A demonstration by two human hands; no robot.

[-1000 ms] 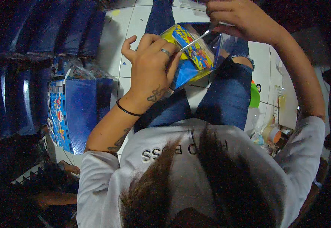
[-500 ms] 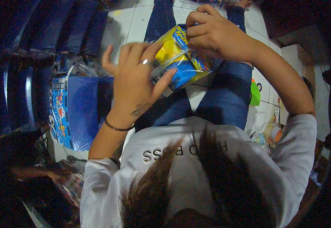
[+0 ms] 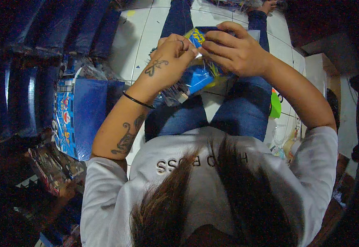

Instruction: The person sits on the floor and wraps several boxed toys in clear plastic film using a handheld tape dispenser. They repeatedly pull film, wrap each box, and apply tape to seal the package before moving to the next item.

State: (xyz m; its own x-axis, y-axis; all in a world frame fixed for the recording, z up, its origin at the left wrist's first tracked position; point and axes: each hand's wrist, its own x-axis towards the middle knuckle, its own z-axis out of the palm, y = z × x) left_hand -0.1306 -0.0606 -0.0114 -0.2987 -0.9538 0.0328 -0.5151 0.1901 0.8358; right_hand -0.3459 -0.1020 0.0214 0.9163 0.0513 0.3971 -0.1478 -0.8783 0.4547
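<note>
A clear plastic bag (image 3: 216, 80) with blue and yellow printed pieces inside is held up above my lap, between my knees. My left hand (image 3: 169, 61) pinches the bag's upper part with thumb and forefinger, close to my other hand's fingertips. My right hand (image 3: 239, 51) has its fingers curled over the bag's upper right part. A blue piece (image 3: 200, 78) shows through the plastic below my hands. The fingers partly hide the bag's top and the yellow piece.
At left stands a blue box (image 3: 91, 117) with a cartoon-printed side, by dark blue plastic-wrapped stacks (image 3: 60, 29). A green toy part (image 3: 275, 105) lies right of my thigh, with tape rolls (image 3: 291, 146) nearer. Another person's hand (image 3: 66, 191) is at lower left; a bare foot (image 3: 268, 6) at top.
My left hand has turned and moved up and right, going from spread fingers along the bag's side to a pinch at its top. My right hand has come slightly lower.
</note>
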